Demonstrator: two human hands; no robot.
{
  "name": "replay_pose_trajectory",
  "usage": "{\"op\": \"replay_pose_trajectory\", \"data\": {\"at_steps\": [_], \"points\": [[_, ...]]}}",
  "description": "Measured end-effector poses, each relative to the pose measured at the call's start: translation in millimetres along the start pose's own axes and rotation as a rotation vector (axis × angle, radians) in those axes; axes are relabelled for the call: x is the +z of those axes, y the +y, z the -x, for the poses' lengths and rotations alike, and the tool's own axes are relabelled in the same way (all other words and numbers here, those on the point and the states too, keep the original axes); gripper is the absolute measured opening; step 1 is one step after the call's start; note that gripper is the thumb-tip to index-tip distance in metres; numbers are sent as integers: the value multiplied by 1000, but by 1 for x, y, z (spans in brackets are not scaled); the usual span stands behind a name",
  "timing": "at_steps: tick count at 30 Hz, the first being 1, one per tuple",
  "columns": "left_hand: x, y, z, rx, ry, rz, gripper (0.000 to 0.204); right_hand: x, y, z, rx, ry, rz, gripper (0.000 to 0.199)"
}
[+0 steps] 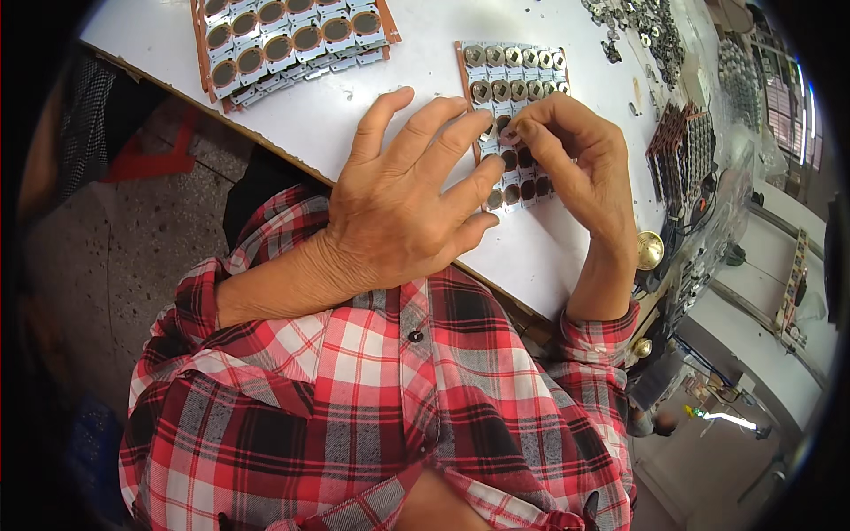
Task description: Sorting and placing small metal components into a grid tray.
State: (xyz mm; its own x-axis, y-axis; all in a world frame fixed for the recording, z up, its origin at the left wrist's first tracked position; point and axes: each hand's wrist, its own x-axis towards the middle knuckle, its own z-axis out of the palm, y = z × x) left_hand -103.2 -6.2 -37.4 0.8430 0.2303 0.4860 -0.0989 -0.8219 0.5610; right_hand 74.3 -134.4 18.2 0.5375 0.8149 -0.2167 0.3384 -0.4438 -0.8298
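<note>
A panel of small pale circuit boards [518,73] with an orange-brown edge strip lies on the white table. Its far rows carry shiny, faceted metal pieces on the round spots, while the near rows show bare dark discs. My left hand [403,199] is spread over the panel's left side, fingertips at its edge, holding nothing. Above the panel's middle, my right hand [580,159] pinches thumb and forefinger together at one of the round spots. Whatever sits between those fingertips is too small and covered to make out. Both hands hide part of the middle rows.
A stack of similar panels [292,40] lies at the far left, close to the table edge. Loose metal pieces [651,31] are scattered at the far right. Further right stand more stacked panels [682,150], with a brass-coloured dome [650,250] nearer me.
</note>
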Motion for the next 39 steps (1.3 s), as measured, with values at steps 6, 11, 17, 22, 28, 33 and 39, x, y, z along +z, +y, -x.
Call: {"op": "replay_pose_trajectory", "data": {"at_steps": [6, 11, 17, 22, 28, 33, 39], "points": [[1, 1, 1, -3, 2, -5, 51, 9, 0, 6, -32, 120, 42, 14], [3, 1, 0, -8, 8, -9, 49, 7, 2, 4, -99, 91, 97, 15], [2, 1, 0, -12, 8, -2, 48, 16, 0, 7, -113, 149, 145, 9], [-1, 2, -1, -24, -2, 10, 49, 32, 3, 11, -268, 350, 335, 11], [-2, 2, -1, -20, -29, -7, 50, 38, 8, 11, -242, 401, 244, 11], [1, 3, -2, -22, -23, -4, 51, 37, 8, 9, -263, 398, 218, 16], [-1, 4, -3, -20, -14, 2, 50, 32, 6, 8, -311, 304, 204, 23]]}}
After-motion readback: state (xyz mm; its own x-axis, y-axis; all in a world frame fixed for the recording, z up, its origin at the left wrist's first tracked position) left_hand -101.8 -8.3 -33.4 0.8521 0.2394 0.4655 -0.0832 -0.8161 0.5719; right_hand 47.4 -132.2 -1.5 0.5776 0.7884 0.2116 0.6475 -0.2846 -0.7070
